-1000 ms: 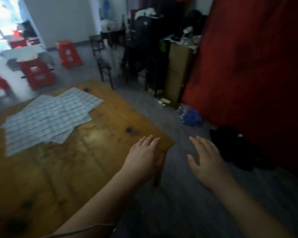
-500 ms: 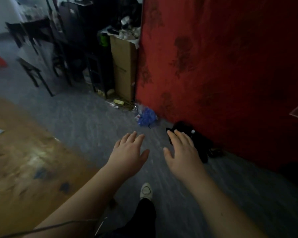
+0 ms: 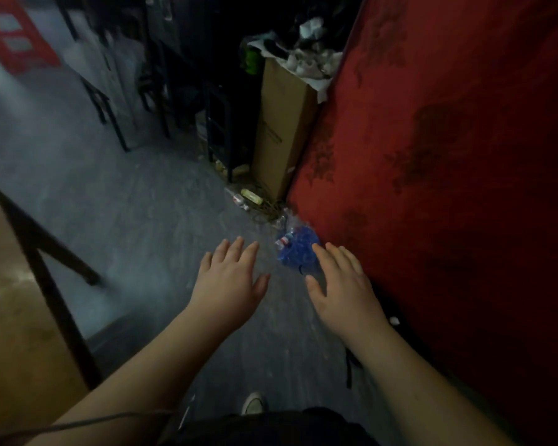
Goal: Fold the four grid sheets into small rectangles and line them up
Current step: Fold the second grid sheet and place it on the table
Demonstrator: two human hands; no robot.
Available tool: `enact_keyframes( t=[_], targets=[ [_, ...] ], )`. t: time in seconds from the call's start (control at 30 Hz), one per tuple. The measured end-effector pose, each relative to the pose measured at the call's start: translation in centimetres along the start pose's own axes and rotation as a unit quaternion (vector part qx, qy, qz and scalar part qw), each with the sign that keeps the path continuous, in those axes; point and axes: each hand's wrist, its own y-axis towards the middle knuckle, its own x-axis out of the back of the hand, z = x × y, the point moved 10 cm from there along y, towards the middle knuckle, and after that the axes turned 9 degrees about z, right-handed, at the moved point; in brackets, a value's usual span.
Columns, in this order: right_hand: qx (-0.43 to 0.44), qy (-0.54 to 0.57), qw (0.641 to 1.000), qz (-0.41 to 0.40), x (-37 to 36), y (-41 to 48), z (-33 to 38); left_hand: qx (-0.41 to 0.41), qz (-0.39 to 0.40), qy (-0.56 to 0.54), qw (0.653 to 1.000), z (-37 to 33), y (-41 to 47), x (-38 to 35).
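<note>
Hovering palm-down above the floor, the left hand and right hand are held side by side but apart, fingers straight, nothing gripped in either. No grid sheets are seen in this view. Only a corner of the tabletop is caught at the left edge, so their place cannot be told. Folding is judged not yet begun.

For the step in hand, the hands should be brought over the tabletop and one sheet taken by two corners. Edges should be matched along the grid and each crease pressed flat with straight fingers, so equal rectangles are got for lining up.

Tabletop: brown, wood-look, slight sheen, dark slanted leg beneath. Floor: grey, mottled, dull. Blue bag: crinkled plastic, seen just past the right fingertips, at the foot of a red surface with dark blotchy pattern; cloth or wall cannot be told. Cardboard box: tall, upright, stuffed with crumpled white material. Red stool: blurred, top left.
</note>
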Motion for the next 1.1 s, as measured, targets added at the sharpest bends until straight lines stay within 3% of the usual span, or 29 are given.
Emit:
enact_keyframes(
  t=[0.23,0.5,0.73,1.1],
  targets=[
    [0.114,-0.023,0.992,0.037,1.0,15.8,4.9,0.106,-0.022,-0.024,0.994,6.6,9.8,3.5],
    [0.220,-0.015,0.971,0.096,3.0,40.3,11.8,0.234,-0.039,-0.025,0.971,16.8,25.3,11.0],
    [0.341,-0.041,0.928,0.144,6.7,52.8,26.6,0.349,-0.093,-0.076,0.929,26.4,30.5,20.4],
    [0.461,-0.090,0.858,0.206,1.2,66.7,53.7,0.469,-0.119,-0.111,0.868,49.8,35.0,29.3]
  ],
)
